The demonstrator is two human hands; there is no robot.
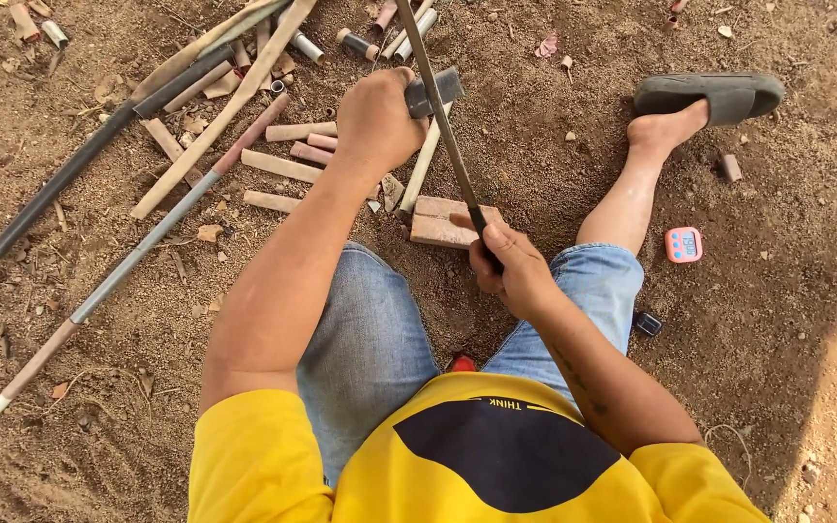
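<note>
- The person sits on bare dirt in a yellow shirt (477, 455) and denim shorts (365, 339), knees apart, seen from above.
- The right hand (508, 269) is curled tight round the lower end of a long thin blade (443, 121), which slants up and away to the top edge of the view.
- Just beyond that hand a flat wooden block (443, 225) lies on the ground between the legs; a pale stick (425, 160) stands tilted, its lower end at the block.
- The left hand (378, 121) is closed in a fist over the stick's upper end, pressing a dark flat piece (435, 92) against the blade.
- To the right, a bare foot (666, 131) rests by a dark sandal (709, 95); a small pink timer (683, 244) lies on the dirt beside the shin.
- Left and farther off, short cut pieces (283, 165) of stick lie scattered near long poles (118, 261) that cross the ground on a slant.
</note>
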